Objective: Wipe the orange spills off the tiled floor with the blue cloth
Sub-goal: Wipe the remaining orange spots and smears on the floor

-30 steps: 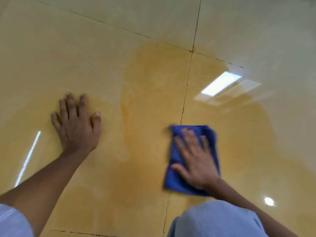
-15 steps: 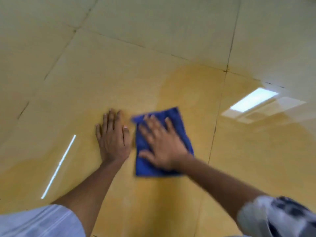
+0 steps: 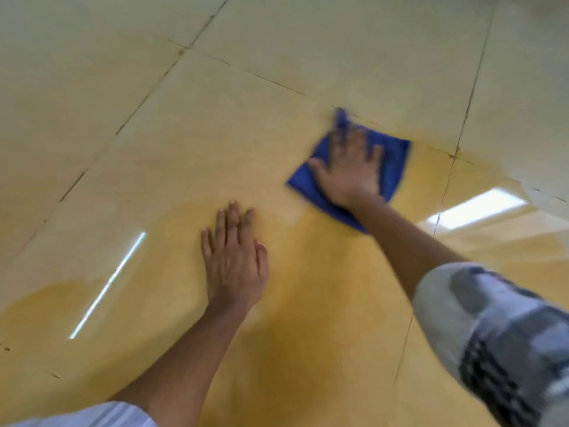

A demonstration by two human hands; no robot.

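Note:
A wide orange spill (image 3: 323, 303) covers the glossy cream tiled floor (image 3: 277, 50) from the lower left to the right edge. The blue cloth (image 3: 397, 161) lies flat on the spill's far edge, near a grout line. My right hand (image 3: 351, 171) presses down on the cloth with fingers spread and straight; the hand and cloth are motion-blurred. My left hand (image 3: 235, 260) rests flat on the wet floor with straight fingers, nearer to me and left of the cloth, not touching it.
Dark grout lines (image 3: 458, 140) cross the floor. Ceiling lights reflect in the wet tiles as a bright bar (image 3: 107, 285) at the left and a rectangle (image 3: 477, 208) at the right. My patterned right sleeve (image 3: 498, 340) fills the lower right corner.
My right hand has swept the cloth away from my left hand, farther out and to the right. My left hand has stayed planted on the floor. The view has shifted.

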